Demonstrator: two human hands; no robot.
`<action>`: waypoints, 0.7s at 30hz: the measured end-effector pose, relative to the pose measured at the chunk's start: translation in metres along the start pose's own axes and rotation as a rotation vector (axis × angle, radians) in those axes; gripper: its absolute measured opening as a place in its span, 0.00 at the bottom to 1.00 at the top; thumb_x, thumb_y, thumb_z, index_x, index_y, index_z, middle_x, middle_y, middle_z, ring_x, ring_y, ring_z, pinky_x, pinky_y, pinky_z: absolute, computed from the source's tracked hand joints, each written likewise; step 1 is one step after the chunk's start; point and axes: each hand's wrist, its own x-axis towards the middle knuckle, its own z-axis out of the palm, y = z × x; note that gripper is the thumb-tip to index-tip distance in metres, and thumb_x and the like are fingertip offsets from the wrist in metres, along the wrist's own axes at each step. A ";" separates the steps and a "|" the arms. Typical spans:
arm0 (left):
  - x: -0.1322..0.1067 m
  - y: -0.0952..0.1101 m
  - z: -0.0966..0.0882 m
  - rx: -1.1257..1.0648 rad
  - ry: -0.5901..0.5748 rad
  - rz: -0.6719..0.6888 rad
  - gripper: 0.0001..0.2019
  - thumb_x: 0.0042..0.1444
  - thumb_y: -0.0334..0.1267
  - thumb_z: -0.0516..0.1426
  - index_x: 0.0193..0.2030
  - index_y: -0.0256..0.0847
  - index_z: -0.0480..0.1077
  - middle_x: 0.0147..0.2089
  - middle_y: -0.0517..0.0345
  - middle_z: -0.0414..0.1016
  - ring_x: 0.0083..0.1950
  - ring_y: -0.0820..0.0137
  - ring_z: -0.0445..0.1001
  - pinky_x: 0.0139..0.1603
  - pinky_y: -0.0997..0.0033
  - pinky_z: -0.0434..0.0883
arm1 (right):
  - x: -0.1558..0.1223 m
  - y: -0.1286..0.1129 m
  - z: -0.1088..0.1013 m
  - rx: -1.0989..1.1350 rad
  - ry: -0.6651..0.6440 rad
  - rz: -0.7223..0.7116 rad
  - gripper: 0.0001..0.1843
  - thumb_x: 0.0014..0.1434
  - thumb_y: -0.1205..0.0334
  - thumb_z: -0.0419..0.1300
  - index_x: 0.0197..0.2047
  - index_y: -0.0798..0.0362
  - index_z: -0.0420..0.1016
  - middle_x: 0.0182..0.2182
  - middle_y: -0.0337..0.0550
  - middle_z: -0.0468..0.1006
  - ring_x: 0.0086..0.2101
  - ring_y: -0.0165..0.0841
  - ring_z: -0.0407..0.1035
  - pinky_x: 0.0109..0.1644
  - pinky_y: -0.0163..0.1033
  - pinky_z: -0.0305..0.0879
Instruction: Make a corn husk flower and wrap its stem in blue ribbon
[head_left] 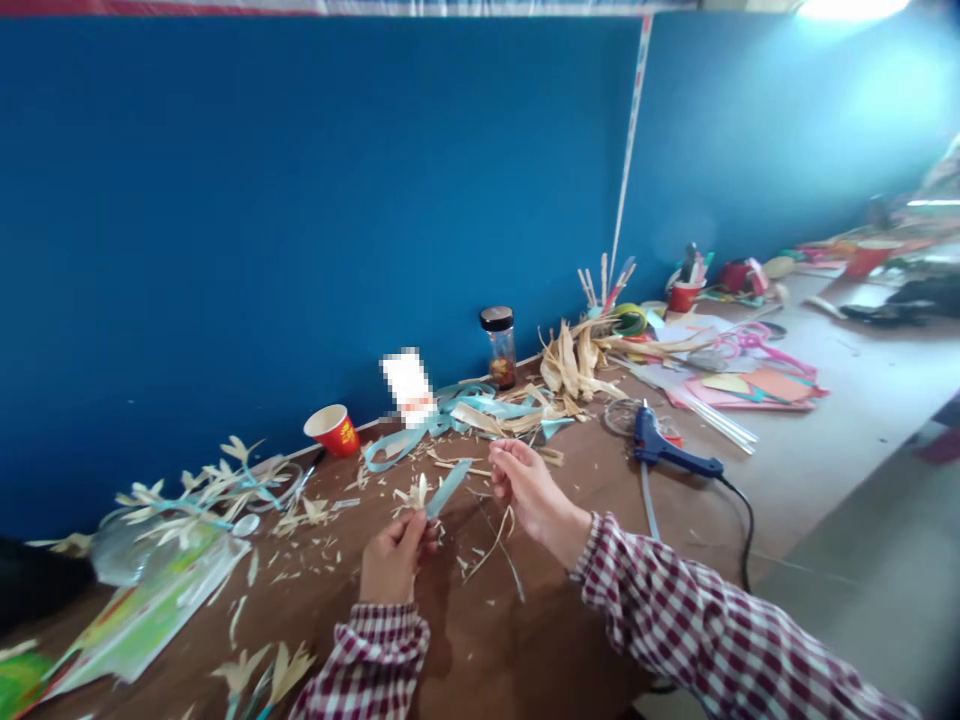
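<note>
Between the thumb and fingers of my left hand [394,560] is a small pale corn-husk flower [415,493]. A light blue ribbon strip [450,486] slants up and right from the same fingertips. To the right, my right hand [536,495] is raised with thumb and fingers pinched together, apart from the ribbon's free end. Whatever those fingers hold, if anything, is too small to make out. Thin strands lie on the brown table [517,650] below it. More husk flowers [259,675] with blue stems show at the bottom left.
A blue glue gun [667,447] with its cord lies to the right. Behind the hands are a blue ribbon coil [397,450], a red paper cup [334,432], a lidded jar [501,350] and dried husks [574,365]. Finished-looking flowers [187,500] lie left; pink scissors [765,345] lie right.
</note>
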 end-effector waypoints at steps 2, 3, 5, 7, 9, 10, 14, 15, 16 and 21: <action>0.000 0.001 0.001 -0.036 -0.022 -0.074 0.03 0.44 0.32 0.63 0.26 0.35 0.75 0.24 0.56 0.77 0.24 0.74 0.74 0.24 0.79 0.71 | -0.015 -0.014 -0.015 -0.026 -0.040 0.009 0.04 0.57 0.60 0.53 0.34 0.51 0.64 0.25 0.33 0.68 0.21 0.23 0.59 0.21 0.27 0.54; 0.001 0.001 0.001 -0.047 -0.025 -0.087 0.02 0.45 0.32 0.63 0.26 0.36 0.75 0.24 0.57 0.78 0.24 0.75 0.74 0.24 0.80 0.71 | -0.024 -0.020 -0.024 -0.058 -0.087 0.013 0.06 0.56 0.59 0.54 0.33 0.52 0.66 0.26 0.34 0.69 0.22 0.23 0.60 0.21 0.28 0.55; 0.001 0.000 0.003 -0.063 -0.024 -0.104 0.01 0.46 0.30 0.62 0.26 0.37 0.74 0.25 0.57 0.78 0.25 0.75 0.74 0.24 0.81 0.71 | -0.042 -0.031 -0.050 -0.187 -0.194 -0.001 0.08 0.55 0.58 0.57 0.32 0.54 0.69 0.25 0.38 0.71 0.22 0.26 0.62 0.23 0.30 0.58; 0.001 -0.001 0.004 -0.082 -0.030 -0.105 0.01 0.46 0.29 0.62 0.26 0.37 0.75 0.26 0.57 0.78 0.26 0.75 0.75 0.25 0.81 0.72 | -0.054 -0.039 -0.084 -0.633 -0.231 -0.215 0.08 0.58 0.58 0.55 0.36 0.53 0.71 0.28 0.40 0.73 0.28 0.30 0.66 0.30 0.33 0.63; 0.000 -0.003 0.004 -0.101 -0.019 -0.089 0.03 0.46 0.27 0.62 0.28 0.37 0.75 0.26 0.57 0.79 0.26 0.75 0.75 0.24 0.81 0.72 | -0.060 -0.044 -0.122 -1.100 -0.034 -0.431 0.09 0.57 0.61 0.56 0.41 0.54 0.70 0.36 0.46 0.74 0.35 0.36 0.68 0.39 0.39 0.64; 0.000 -0.004 0.004 -0.105 -0.007 -0.079 0.03 0.46 0.27 0.61 0.29 0.37 0.75 0.26 0.57 0.79 0.26 0.75 0.75 0.24 0.81 0.72 | -0.060 -0.045 -0.142 -1.319 0.070 -0.490 0.10 0.56 0.62 0.56 0.42 0.54 0.70 0.38 0.48 0.74 0.39 0.40 0.67 0.43 0.42 0.63; 0.001 -0.006 0.004 -0.102 0.016 -0.071 0.04 0.45 0.27 0.63 0.30 0.35 0.75 0.26 0.56 0.79 0.25 0.74 0.75 0.24 0.81 0.73 | -0.052 -0.045 -0.204 -1.796 0.354 -0.464 0.13 0.56 0.62 0.57 0.46 0.53 0.70 0.44 0.51 0.72 0.45 0.45 0.64 0.46 0.46 0.61; 0.001 -0.006 0.004 -0.103 0.017 -0.077 0.04 0.44 0.27 0.63 0.30 0.35 0.75 0.26 0.55 0.79 0.25 0.74 0.75 0.24 0.81 0.73 | -0.050 -0.044 -0.214 -1.847 0.386 -0.438 0.14 0.56 0.62 0.57 0.47 0.53 0.69 0.44 0.51 0.72 0.45 0.45 0.64 0.45 0.45 0.61; 0.001 -0.006 0.004 -0.107 0.018 -0.081 0.05 0.43 0.27 0.64 0.30 0.34 0.76 0.26 0.56 0.79 0.25 0.74 0.75 0.25 0.81 0.73 | -0.048 -0.043 -0.221 -1.882 0.403 -0.405 0.15 0.55 0.62 0.58 0.47 0.53 0.69 0.43 0.51 0.72 0.44 0.45 0.64 0.44 0.45 0.61; 0.001 -0.005 0.004 -0.167 0.021 -0.108 0.08 0.42 0.25 0.64 0.32 0.34 0.74 0.24 0.56 0.78 0.23 0.76 0.74 0.24 0.82 0.73 | -0.041 -0.038 -0.233 -1.920 0.412 -0.303 0.14 0.56 0.68 0.55 0.48 0.54 0.67 0.39 0.51 0.73 0.41 0.42 0.66 0.40 0.42 0.62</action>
